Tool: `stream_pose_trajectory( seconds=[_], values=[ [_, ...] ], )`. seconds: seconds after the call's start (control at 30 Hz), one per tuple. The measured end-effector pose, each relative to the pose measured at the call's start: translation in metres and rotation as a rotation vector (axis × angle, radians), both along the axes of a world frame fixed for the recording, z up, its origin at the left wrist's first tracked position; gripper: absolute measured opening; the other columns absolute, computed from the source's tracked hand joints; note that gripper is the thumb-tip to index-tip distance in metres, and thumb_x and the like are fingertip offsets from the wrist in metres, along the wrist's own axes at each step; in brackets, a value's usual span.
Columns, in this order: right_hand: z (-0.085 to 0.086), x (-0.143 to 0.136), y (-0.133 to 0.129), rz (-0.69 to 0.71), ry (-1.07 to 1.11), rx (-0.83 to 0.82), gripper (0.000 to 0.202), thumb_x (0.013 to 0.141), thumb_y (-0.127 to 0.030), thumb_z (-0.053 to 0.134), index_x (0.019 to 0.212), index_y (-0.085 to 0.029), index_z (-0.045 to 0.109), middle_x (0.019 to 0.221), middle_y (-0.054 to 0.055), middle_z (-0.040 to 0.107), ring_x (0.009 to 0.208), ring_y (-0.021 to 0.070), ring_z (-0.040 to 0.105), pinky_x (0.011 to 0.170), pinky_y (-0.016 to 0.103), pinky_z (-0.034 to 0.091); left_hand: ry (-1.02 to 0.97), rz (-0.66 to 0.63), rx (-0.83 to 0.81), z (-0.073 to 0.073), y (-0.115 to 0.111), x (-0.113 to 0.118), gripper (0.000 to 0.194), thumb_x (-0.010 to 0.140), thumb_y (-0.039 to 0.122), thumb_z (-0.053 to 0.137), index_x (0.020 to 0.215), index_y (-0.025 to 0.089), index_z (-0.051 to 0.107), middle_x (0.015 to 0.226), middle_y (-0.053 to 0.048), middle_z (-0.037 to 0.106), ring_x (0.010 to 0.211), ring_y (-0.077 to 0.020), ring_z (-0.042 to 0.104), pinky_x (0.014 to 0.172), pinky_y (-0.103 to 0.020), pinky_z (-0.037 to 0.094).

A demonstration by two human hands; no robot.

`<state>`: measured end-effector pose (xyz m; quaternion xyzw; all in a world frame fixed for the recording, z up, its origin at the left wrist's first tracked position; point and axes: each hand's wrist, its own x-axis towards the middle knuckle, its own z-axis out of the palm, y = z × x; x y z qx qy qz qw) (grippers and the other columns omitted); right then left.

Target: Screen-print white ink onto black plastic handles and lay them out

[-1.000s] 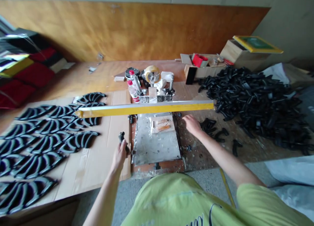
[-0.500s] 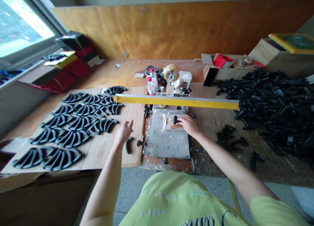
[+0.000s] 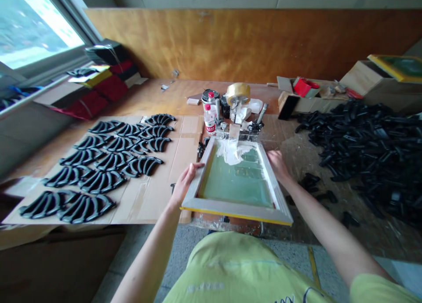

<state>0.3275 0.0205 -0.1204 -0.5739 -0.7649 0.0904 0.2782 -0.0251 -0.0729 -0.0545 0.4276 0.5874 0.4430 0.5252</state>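
A screen printing frame, with green mesh and a grey rim, lies lowered over the metal plate, which it hides. White ink is smeared across the far end of the mesh, where a pale squeegee stands. My left hand grips the frame's left rim, thumb on top. At the right rim, my right hand is curled against the frame, its fingertips partly hidden. The small black part on the plate is now covered from view.
Rows of curved black handles lie on cardboard at the left. A large heap of black parts fills the right. Behind the frame stand a red-capped bottle and a tape roll.
The frame has swung down from its raised, edge-on position over the plate. My right hand has left the black part and moved to the right rim; my left hand has moved to the left rim.
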Motion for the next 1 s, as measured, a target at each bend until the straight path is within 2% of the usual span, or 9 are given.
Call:
stream_pose_trajectory(
  seconds=[0.07, 0.17, 0.3, 0.43, 0.53, 0.67, 0.77, 0.87, 1.0],
  values=[
    [0.02, -0.005, 0.021, -0.054, -0.005, 0.085, 0.034, 0.091, -0.027, 0.044, 0.116, -0.015, 0.064, 0.113, 0.015, 0.061, 0.11, 0.0311, 0.053, 0.098, 0.052, 0.04, 0.001, -0.05, -0.087, -0.031, -0.012, -0.003, 0.064, 0.081, 0.061, 0.056, 0.129, 0.02, 0.057, 0.084, -0.002, 0.066, 0.06, -0.0117, 0.054, 0.052, -0.021, 0.041],
    [0.043, -0.051, 0.054, 0.05, -0.087, 0.209, 0.05, 0.083, -0.025, 0.062, 0.131, -0.015, 0.053, 0.133, 0.016, 0.049, 0.122, 0.03, 0.045, 0.104, 0.046, 0.038, 0.035, -0.038, -0.11, -0.071, -0.016, -0.001, 0.076, 0.078, 0.054, 0.062, 0.144, 0.022, 0.042, 0.08, -0.001, 0.064, 0.065, -0.013, 0.057, 0.058, -0.022, 0.044],
    [0.048, -0.115, 0.078, 0.207, -0.29, 0.061, 0.029, 0.081, -0.018, 0.064, 0.111, -0.016, 0.063, 0.108, 0.013, 0.063, 0.106, 0.0264, 0.054, 0.092, 0.037, 0.044, 0.11, -0.003, -0.091, -0.098, -0.013, 0.001, 0.07, 0.078, 0.053, 0.061, 0.14, 0.021, 0.048, 0.081, -0.001, 0.065, 0.072, -0.0154, 0.06, 0.066, -0.024, 0.046],
    [0.034, -0.12, 0.061, 0.254, -0.398, -0.103, 0.01, 0.086, -0.017, 0.056, 0.088, -0.015, 0.066, 0.086, 0.008, 0.068, 0.085, 0.0208, 0.059, 0.075, 0.029, 0.042, 0.113, -0.016, -0.1, -0.105, -0.013, -0.001, 0.068, 0.08, 0.054, 0.06, 0.138, 0.02, 0.05, 0.082, -0.002, 0.065, 0.073, -0.0153, 0.061, 0.066, -0.024, 0.046],
    [0.032, -0.102, 0.031, 0.443, -0.415, -0.064, 0.016, 0.089, -0.015, 0.05, 0.084, -0.016, 0.066, 0.084, 0.009, 0.067, 0.086, 0.0206, 0.057, 0.073, 0.028, 0.039, 0.081, -0.005, -0.113, -0.106, -0.014, -0.001, 0.068, 0.079, 0.054, 0.06, 0.136, 0.019, 0.051, 0.084, -0.003, 0.066, 0.074, -0.0153, 0.061, 0.065, -0.024, 0.047],
    [0.045, -0.084, 0.011, 0.686, -0.45, -0.081, 0.015, 0.085, -0.012, 0.052, 0.081, -0.019, 0.066, 0.084, 0.006, 0.066, 0.087, 0.0195, 0.056, 0.067, 0.027, 0.036, 0.06, -0.003, -0.111, -0.105, -0.015, 0.001, 0.067, 0.079, 0.055, 0.06, 0.134, 0.018, 0.052, 0.086, -0.004, 0.067, 0.076, -0.0161, 0.062, 0.066, -0.025, 0.047],
    [0.05, -0.085, 0.014, 0.636, -0.441, -0.082, 0.008, 0.083, -0.018, 0.058, 0.078, -0.019, 0.064, 0.082, 0.005, 0.064, 0.084, 0.0196, 0.055, 0.065, 0.027, 0.034, 0.052, -0.009, -0.101, -0.103, -0.015, 0.001, 0.066, 0.079, 0.055, 0.06, 0.133, 0.017, 0.053, 0.087, -0.004, 0.067, 0.075, -0.0157, 0.062, 0.065, -0.025, 0.047],
    [0.041, -0.089, 0.008, 0.522, -0.404, 0.004, 0.014, 0.087, -0.015, 0.051, 0.084, -0.017, 0.064, 0.086, 0.008, 0.064, 0.088, 0.0213, 0.053, 0.067, 0.029, 0.035, 0.047, 0.0, -0.11, -0.1, -0.015, 0.0, 0.068, 0.078, 0.056, 0.062, 0.133, 0.017, 0.052, 0.084, -0.003, 0.066, 0.07, -0.0146, 0.06, 0.061, -0.024, 0.046],
    [0.031, -0.082, -0.007, 0.579, -0.355, 0.027, 0.018, 0.088, -0.011, 0.048, 0.088, -0.016, 0.065, 0.089, 0.009, 0.063, 0.092, 0.0218, 0.053, 0.074, 0.03, 0.039, 0.006, 0.004, -0.129, -0.093, -0.015, 0.001, 0.07, 0.076, 0.056, 0.064, 0.133, 0.017, 0.052, 0.082, -0.003, 0.067, 0.065, -0.0141, 0.059, 0.057, -0.023, 0.044]
  ],
)
